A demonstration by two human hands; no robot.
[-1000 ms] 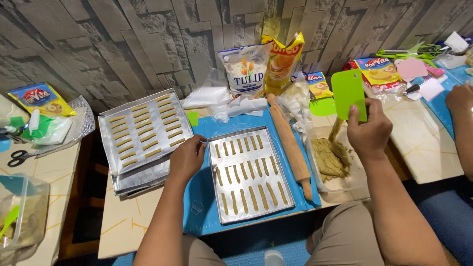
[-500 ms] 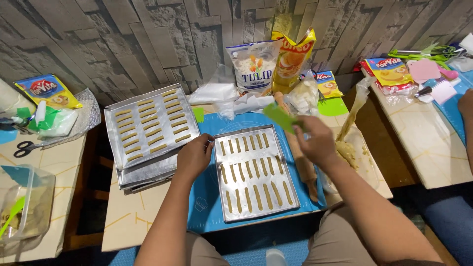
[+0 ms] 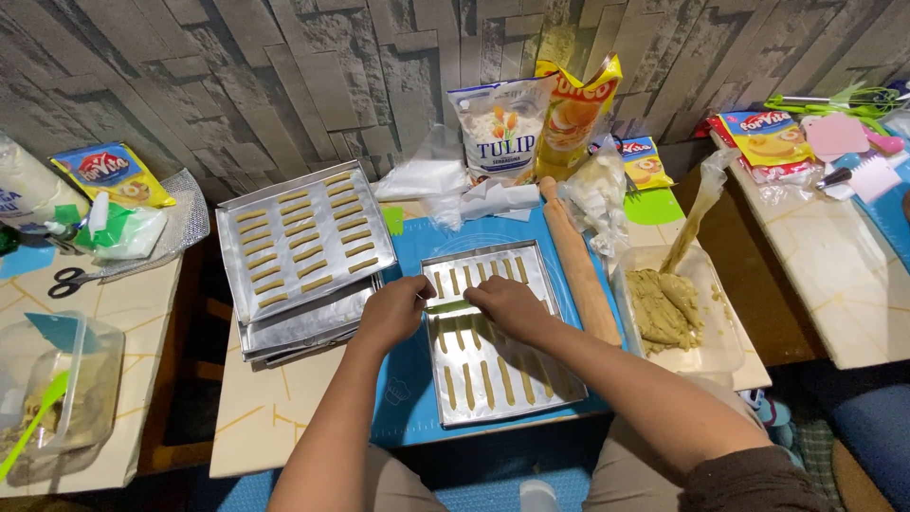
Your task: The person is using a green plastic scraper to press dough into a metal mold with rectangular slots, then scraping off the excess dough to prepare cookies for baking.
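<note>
Baking tray — shallow metal, lying on a blue mat at the near centre of the low table; it carries rows of thin dough sticks, spaced apart so none touch.

Green scraper — thin flat plastic blade, held level across the far half of the tray, low over the dough rows. Left hand pinches its left end, fingers curled narrow; right hand covers its right end, fingers folded down over it. Held at both ends, probably to keep the blade flat and steady above the tray.

Filled tray — left of the mat, stacked on further trays, its dough sticks in full rows; set aside out of the working space.

Rolling pin — wooden, lying along the right edge of the baking tray, within reach of the right hand.

Dough tub — clear container, right of the pin, holding a lump of greenish-brown dough.

Scissors — far left, on a neighbouring table.

Hard to make out — whether the scraper carries a dough stick or touches the tray; the right hand hides that end. The blade's full shape is covered. A second tub at the left edge is cut off by the frame.
</note>
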